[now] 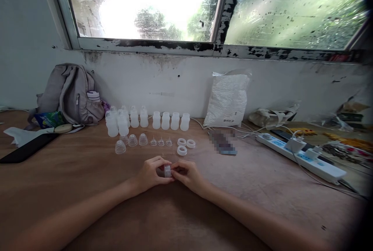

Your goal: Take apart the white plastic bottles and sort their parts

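Near the middle of the table, my left hand (153,172) is closed around a ridged, whitish bottle collar ring (167,171), which is turned on its side. My right hand (190,177) meets it from the right, thumb and fingers pinched at the ring's open side; what lies between those fingertips is hidden. Just beyond my hands, clear bottle nipples (161,142) stand in a short row. To their right lie three loose collar rings (182,150). Several clear dome caps (120,147) sit to the left of the nipples.
Behind stand several frosted bottles without caps (166,121) and several capped bottles (112,124). A grey backpack (70,95) and a black flat case (29,148) are at left. A white plastic package (227,99), a blurred-out phone-like object (223,142) and a power strip (303,157) are at right.
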The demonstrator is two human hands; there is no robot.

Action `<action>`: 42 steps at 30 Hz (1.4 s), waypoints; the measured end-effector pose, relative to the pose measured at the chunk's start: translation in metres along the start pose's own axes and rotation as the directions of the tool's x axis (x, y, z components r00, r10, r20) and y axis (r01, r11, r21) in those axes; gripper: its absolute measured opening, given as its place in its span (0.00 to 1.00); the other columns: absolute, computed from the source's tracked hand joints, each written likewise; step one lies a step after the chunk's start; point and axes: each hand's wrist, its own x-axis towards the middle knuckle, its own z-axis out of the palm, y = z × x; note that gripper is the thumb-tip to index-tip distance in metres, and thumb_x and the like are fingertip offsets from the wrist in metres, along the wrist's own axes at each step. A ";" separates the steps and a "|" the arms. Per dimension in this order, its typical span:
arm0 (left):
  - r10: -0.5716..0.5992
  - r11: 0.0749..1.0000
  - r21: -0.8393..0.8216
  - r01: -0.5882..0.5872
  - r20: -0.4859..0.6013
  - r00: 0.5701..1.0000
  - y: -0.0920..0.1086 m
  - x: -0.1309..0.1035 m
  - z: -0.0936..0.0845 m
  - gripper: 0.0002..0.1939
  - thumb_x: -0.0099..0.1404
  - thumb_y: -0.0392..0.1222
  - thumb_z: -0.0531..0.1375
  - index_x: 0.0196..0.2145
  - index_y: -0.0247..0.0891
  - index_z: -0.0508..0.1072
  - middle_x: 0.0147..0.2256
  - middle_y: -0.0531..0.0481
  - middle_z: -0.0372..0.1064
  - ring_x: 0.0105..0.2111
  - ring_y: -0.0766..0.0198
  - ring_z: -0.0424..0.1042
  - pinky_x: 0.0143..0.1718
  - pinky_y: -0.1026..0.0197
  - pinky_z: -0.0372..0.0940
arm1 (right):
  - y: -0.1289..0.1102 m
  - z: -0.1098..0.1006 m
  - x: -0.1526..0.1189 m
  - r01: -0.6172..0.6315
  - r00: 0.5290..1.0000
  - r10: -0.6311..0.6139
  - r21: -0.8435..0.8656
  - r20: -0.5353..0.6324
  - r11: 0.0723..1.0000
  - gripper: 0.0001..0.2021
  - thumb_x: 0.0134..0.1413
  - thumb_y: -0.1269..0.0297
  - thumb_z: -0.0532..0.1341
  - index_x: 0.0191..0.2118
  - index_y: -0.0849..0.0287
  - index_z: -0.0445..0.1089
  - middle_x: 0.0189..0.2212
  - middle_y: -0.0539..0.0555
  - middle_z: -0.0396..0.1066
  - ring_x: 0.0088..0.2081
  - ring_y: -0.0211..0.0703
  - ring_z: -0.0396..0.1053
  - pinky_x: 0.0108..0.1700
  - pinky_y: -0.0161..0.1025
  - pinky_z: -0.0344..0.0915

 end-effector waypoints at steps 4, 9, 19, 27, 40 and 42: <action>-0.055 0.998 0.015 0.055 0.000 0.999 0.002 0.002 -0.001 0.21 0.48 0.52 0.62 0.37 0.37 0.71 0.32 0.50 0.68 0.31 0.65 0.68 0.34 0.64 0.63 | 0.002 0.001 0.003 -0.178 0.984 0.175 0.303 0.036 0.936 0.09 0.40 0.62 0.64 0.30 0.61 0.68 0.24 0.49 0.69 0.25 0.36 0.67 0.30 0.34 0.64; -0.063 0.997 0.041 0.062 0.014 0.998 0.002 0.003 0.000 0.20 0.49 0.50 0.62 0.38 0.38 0.70 0.33 0.50 0.68 0.32 0.64 0.67 0.35 0.63 0.63 | 0.002 0.004 0.005 -0.274 0.953 0.302 0.448 0.011 0.851 0.13 0.32 0.61 0.67 0.25 0.62 0.66 0.20 0.47 0.67 0.21 0.34 0.66 0.27 0.33 0.64; -0.042 0.997 0.068 0.039 0.044 0.998 0.002 0.001 0.001 0.20 0.48 0.49 0.62 0.38 0.37 0.70 0.33 0.51 0.67 0.33 0.64 0.67 0.35 0.64 0.63 | 0.009 -0.003 0.005 -0.311 0.950 0.299 0.296 0.088 0.903 0.12 0.34 0.60 0.66 0.25 0.65 0.72 0.17 0.49 0.69 0.20 0.36 0.66 0.25 0.33 0.62; -0.143 0.986 -0.071 0.149 0.093 0.985 -0.001 0.005 -0.001 0.23 0.45 0.52 0.64 0.37 0.36 0.71 0.32 0.50 0.68 0.30 0.65 0.68 0.33 0.65 0.65 | 0.011 -0.008 0.003 -0.276 0.960 0.250 0.279 0.124 0.920 0.12 0.35 0.63 0.66 0.30 0.63 0.72 0.25 0.51 0.71 0.28 0.38 0.69 0.32 0.34 0.64; -0.283 0.895 -0.313 0.318 0.154 0.947 0.000 0.009 -0.001 0.21 0.46 0.48 0.64 0.36 0.33 0.71 0.30 0.49 0.71 0.30 0.63 0.70 0.32 0.64 0.66 | -0.004 0.008 0.008 -0.328 0.922 0.386 0.458 -0.037 0.827 0.11 0.32 0.62 0.67 0.23 0.65 0.70 0.17 0.48 0.67 0.18 0.33 0.63 0.22 0.31 0.59; -0.291 0.891 -0.314 0.327 0.157 0.944 -0.001 0.009 0.000 0.21 0.46 0.48 0.64 0.35 0.33 0.71 0.30 0.49 0.71 0.29 0.63 0.70 0.31 0.64 0.66 | -0.005 0.008 0.008 -0.327 0.921 0.388 0.459 -0.041 0.826 0.11 0.31 0.62 0.67 0.23 0.65 0.71 0.17 0.48 0.67 0.18 0.32 0.62 0.22 0.31 0.58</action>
